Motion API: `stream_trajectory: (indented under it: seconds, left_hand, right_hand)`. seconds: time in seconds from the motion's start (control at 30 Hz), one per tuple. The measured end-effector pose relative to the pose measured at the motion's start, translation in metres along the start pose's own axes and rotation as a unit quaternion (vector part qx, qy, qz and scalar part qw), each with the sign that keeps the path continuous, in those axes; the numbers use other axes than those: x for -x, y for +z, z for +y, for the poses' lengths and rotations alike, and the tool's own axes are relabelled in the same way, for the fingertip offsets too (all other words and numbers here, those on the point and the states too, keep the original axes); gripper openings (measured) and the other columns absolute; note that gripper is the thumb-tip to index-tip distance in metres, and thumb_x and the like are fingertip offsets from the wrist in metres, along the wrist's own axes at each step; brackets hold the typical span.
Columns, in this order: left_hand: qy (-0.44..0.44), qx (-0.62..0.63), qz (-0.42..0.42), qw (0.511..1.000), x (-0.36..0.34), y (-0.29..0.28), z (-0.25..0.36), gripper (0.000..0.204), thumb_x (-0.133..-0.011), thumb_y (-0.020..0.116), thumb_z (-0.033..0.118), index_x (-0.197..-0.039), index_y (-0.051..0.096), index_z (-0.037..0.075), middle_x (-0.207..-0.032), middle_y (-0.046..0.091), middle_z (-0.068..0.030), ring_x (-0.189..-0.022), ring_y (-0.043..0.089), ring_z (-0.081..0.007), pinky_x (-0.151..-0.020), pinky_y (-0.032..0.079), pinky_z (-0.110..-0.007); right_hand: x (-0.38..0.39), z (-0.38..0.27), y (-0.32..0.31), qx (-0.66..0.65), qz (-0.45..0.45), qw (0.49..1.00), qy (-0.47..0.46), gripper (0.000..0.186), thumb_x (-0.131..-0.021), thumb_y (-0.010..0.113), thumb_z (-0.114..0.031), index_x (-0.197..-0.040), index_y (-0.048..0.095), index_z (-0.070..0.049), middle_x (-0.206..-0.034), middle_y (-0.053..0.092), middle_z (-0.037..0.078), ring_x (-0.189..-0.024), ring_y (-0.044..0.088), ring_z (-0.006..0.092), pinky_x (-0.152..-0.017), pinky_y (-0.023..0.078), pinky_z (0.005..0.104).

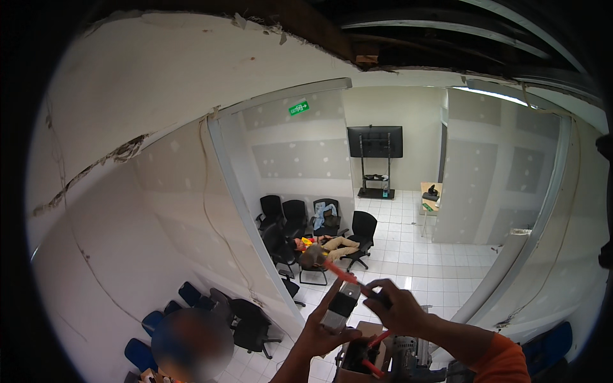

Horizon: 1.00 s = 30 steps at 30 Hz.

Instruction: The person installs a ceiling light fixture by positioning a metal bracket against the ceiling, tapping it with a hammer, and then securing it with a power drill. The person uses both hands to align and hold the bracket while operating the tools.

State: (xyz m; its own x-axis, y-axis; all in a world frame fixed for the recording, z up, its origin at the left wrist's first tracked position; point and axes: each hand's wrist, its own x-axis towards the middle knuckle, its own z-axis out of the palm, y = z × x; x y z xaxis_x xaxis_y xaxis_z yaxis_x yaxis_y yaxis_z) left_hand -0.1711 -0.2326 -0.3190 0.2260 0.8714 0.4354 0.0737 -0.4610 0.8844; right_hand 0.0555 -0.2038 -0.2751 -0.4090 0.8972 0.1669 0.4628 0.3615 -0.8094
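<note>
My left hand (316, 335), low in the middle of the head view, grips a silver rectangular piece (338, 309) with a black band. My right hand (399, 309) is closed on the dark grip of a hammer (341, 271) with a red shaft, raised just above that piece, its head toward the upper left. Below my hands, a cardboard box (351, 373) holds red-handled tools (373, 367), beside a grey power tool (405, 354).
A person (341, 246) lies across black chairs (294, 214) below. Other chairs (252, 325) line the left, near a blurred round shape (191, 345). A screen stand (375, 143) and small table (429, 191) are farther back. Walls (491, 159) and a broken ceiling edge (255, 35) surround me.
</note>
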Motion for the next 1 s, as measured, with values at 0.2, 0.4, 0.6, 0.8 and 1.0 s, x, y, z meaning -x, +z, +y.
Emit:
stream_trajectory:
  seconds: [0.2, 0.4, 0.6, 0.8, 1.0]
  left_hand:
    - [-0.031, -0.127, 0.148, 0.98, 0.02, -0.007, 0.014, 0.058, -0.074, 0.092, 0.025, -0.116, 0.062, 0.001, -0.097, 0.069, -0.0035, -0.084, 0.063, -0.0107, -0.07, 0.054, -0.027]
    - [-0.004, -0.072, 0.208, 0.975, 0.038, -0.022, 0.025, 0.049, -0.073, 0.088, 0.005, -0.111, 0.058, 0.002, -0.087, 0.057, -0.0008, -0.083, 0.06, -0.0123, -0.088, 0.051, -0.036]
    - [-0.017, -0.064, 0.201, 0.977, 0.067, -0.04, 0.012, 0.045, -0.073, 0.083, -0.003, -0.106, 0.054, 0.006, -0.091, 0.054, -0.0015, -0.086, 0.063, -0.0147, -0.11, 0.041, -0.048]
    - [-0.049, -0.093, 0.226, 0.968, 0.096, -0.049, -0.007, 0.049, -0.083, 0.079, -0.002, -0.125, 0.054, -0.007, -0.108, 0.065, -0.0141, -0.09, 0.065, -0.0238, -0.077, 0.057, -0.037]
    - [-0.024, -0.11, 0.258, 0.959, 0.104, -0.051, -0.003, 0.048, -0.08, 0.081, -0.007, -0.121, 0.058, -0.008, -0.107, 0.066, -0.0117, -0.088, 0.065, -0.0177, -0.077, 0.059, -0.033]
  right_hand:
    - [-0.008, 0.011, 0.015, 0.04, -0.128, 0.984, -0.114, 0.04, -0.099, 0.063, -0.034, -0.124, 0.055, -0.004, -0.085, 0.071, 0.019, -0.075, 0.072, 0.0325, -0.075, 0.059, 0.0412]
    - [-0.163, -0.071, -0.121, 0.161, 0.356, 0.868, -0.305, 0.025, -0.099, 0.06, -0.023, -0.114, 0.063, -0.003, -0.094, 0.07, 0.014, -0.082, 0.07, 0.0239, -0.072, 0.054, 0.0348]
    - [-0.264, -0.169, -0.269, -0.015, 0.358, 0.886, -0.293, 0.066, -0.092, 0.069, -0.051, -0.138, 0.056, -0.006, -0.12, 0.066, 0.016, -0.102, 0.066, 0.0227, -0.082, 0.053, 0.0382]
    - [-0.27, -0.193, -0.282, -0.045, 0.217, 0.926, -0.307, 0.059, -0.089, 0.07, -0.051, -0.13, 0.064, -0.008, -0.122, 0.066, 0.013, -0.111, 0.061, 0.0243, -0.095, 0.047, 0.0423]
    - [-0.266, -0.202, -0.273, 0.247, 0.305, 0.869, -0.302, 0.027, -0.09, 0.07, -0.025, -0.114, 0.074, -0.015, -0.103, 0.073, 0.007, -0.094, 0.067, 0.0189, -0.083, 0.054, 0.0349]
